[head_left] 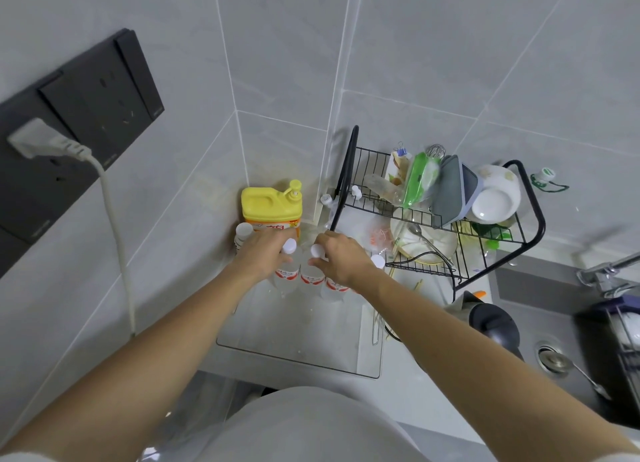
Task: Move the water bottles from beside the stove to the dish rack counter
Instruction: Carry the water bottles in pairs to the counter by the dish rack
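Centrally in the frame, both hands sit on clear water bottles (313, 279) standing on the counter (294, 330) — left hand (268, 252) wrapped round one bottle's neck, right hand (341, 259) pinching another's white cap — just left of the dish rack (485, 240), below the yellow detergent jug (272, 207).

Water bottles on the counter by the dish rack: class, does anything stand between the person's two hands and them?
Nothing visible does. The left hand and right hand are already on the water bottles, at their necks, in front of the yellow detergent jug and left of the dish rack.
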Motion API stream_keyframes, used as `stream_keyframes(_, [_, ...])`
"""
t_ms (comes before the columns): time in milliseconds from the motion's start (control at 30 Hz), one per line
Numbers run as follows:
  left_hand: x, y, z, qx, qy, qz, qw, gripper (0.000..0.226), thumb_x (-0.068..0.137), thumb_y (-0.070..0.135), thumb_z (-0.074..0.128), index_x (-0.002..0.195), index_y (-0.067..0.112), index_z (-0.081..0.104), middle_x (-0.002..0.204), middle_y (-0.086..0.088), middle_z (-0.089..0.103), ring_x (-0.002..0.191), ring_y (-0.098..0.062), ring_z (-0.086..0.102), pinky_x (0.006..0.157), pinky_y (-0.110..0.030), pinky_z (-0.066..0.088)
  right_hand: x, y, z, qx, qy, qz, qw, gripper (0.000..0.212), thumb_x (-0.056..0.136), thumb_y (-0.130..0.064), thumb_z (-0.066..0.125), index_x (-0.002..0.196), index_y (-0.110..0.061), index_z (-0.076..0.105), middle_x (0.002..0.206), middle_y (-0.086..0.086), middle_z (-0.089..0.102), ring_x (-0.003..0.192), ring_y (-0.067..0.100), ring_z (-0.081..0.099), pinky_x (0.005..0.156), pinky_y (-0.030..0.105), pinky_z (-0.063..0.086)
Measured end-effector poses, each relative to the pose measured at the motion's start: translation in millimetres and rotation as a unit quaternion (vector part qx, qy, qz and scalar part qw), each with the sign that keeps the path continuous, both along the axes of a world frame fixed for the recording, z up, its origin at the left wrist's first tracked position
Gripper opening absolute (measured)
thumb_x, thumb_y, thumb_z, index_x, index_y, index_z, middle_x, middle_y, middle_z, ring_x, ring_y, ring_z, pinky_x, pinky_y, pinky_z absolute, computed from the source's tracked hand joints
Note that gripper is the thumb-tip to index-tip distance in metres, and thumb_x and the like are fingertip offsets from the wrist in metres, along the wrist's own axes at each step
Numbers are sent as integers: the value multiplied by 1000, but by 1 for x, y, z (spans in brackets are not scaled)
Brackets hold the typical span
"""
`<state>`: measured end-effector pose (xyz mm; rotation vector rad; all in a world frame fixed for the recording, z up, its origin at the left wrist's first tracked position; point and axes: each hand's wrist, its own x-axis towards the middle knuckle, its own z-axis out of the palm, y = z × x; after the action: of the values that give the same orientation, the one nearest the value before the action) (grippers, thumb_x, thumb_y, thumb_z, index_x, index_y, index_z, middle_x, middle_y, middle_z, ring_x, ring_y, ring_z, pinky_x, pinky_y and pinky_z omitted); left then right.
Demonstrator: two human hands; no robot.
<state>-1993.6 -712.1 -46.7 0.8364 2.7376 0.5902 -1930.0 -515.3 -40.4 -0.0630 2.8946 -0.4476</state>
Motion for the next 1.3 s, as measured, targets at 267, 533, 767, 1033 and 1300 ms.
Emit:
stream_keyframes(267, [4,-3,0,2,13,-2,1000,24,87,15,79,103,21,64,88,8,67,91,-24,65,65,-34,45,2,0,1,2,3,8,1000,35,96,-43,67,114,-14,61,113,7,64,103,33,61,90,46,51])
stream_keyframes(533, [9,2,21,-91,-31,17,995,58,86,41,74,138,31,50,125,-1,66,112,-30,64,77,-39,52,14,3,16,-47,2,-27,999,48,91,-53,67,128,-24,59,118,1,62,109,28,62,91,43,52])
stream_keyframes(767, [37,25,63,-39,114,74,990,54,92,54,64,133,20,55,117,-9,61,115,-35,56,78,-47,55,42,34,52,-30,97,-78,992,50,97,-56,58,131,-20,60,118,4,61,119,27,57,92,43,48])
stream_keyframes(1033, [72,113,96,70,190,-85,975,59,92,54,59,141,21,55,143,-1,56,139,-26,47,104,-48,51,118,105,86,56,177,-165,969,67,90,-70,49,135,-22,57,123,3,60,115,29,55,94,46,51])
stream_keyframes(1300, [147,236,137,103,189,-297,930,70,97,61,50,158,28,40,158,-1,45,147,-24,36,114,-48,41,267,151,122,113,203,-401,886,76,88,-73,50,148,-26,48,142,3,54,126,30,49,99,47,48])
